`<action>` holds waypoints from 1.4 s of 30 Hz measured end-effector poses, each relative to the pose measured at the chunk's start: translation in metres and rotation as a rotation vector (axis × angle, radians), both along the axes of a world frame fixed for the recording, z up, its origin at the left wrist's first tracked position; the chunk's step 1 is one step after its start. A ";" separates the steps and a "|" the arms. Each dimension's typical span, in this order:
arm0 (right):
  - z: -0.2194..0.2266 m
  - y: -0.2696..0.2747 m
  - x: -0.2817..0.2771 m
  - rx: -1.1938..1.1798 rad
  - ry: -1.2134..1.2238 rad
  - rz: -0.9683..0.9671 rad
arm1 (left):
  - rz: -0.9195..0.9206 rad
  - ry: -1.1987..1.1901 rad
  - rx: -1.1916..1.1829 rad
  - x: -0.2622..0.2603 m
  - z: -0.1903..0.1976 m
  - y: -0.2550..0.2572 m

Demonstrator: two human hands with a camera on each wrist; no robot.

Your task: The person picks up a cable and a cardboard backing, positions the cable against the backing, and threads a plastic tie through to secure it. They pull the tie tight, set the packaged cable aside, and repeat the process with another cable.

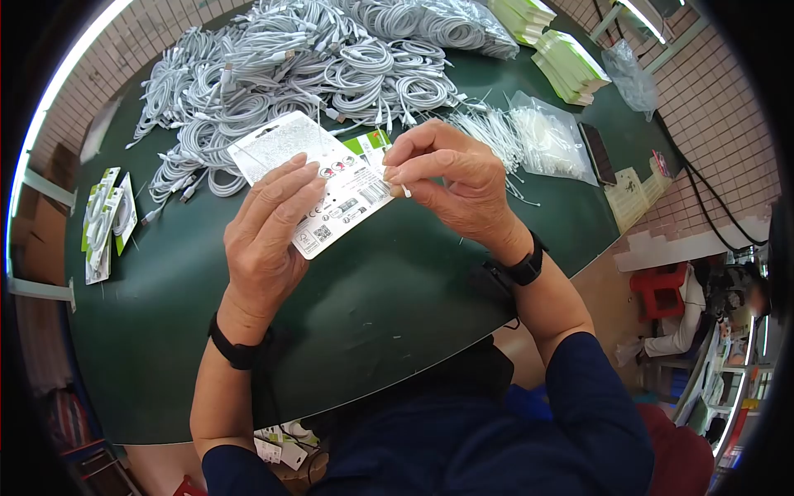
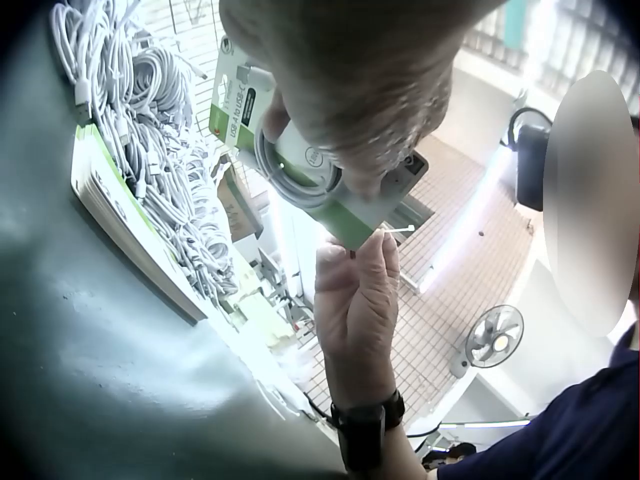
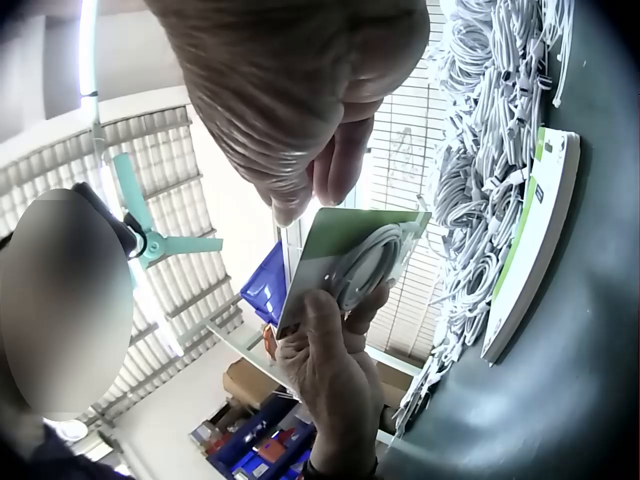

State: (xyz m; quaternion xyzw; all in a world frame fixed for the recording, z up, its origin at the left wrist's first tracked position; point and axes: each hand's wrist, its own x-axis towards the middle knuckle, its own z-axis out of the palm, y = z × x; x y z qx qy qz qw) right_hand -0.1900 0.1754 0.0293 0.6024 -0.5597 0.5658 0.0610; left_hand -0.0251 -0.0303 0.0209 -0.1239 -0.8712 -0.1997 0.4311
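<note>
Card (image 1: 347,202), white printed back up, held above the green table (image 1: 347,322), tilted, between both hands. Front side, seen in wrist views: green and white, with a coiled white cable (image 3: 368,268) lying against it.

Left hand (image 1: 269,236) grips the card: fingers nearly straight across the printed back, thumb on the cable side, closed to the card's thickness. Right hand (image 1: 455,178) is at the card's opposite edge, thumb and fingertips bent and pinched nearly closed on a thin white tie (image 2: 400,230); other fingers curled. Whether they also touch the card, cannot tell. Black band (image 1: 236,343) on left wrist, black band (image 1: 526,264) on right.

Just beyond the card, partly hidden by it, a stack of green-and-white cards (image 3: 535,240). Behind that, big heap of coiled grey-white cables (image 1: 306,70), with a clear bag of coils (image 1: 463,25) at its far right side. Right of the heap: loose white ties (image 1: 488,136), bag of ties (image 1: 550,140), dark phone-like slab (image 1: 597,155). Green-edged card stacks (image 1: 571,68) farther back. Left side of table: carded cables (image 1: 101,223), overlapping.
</note>
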 end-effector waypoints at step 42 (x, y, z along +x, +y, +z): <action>0.002 0.001 0.024 0.068 -0.063 0.105 | -0.061 0.086 -0.125 -0.001 0.003 0.014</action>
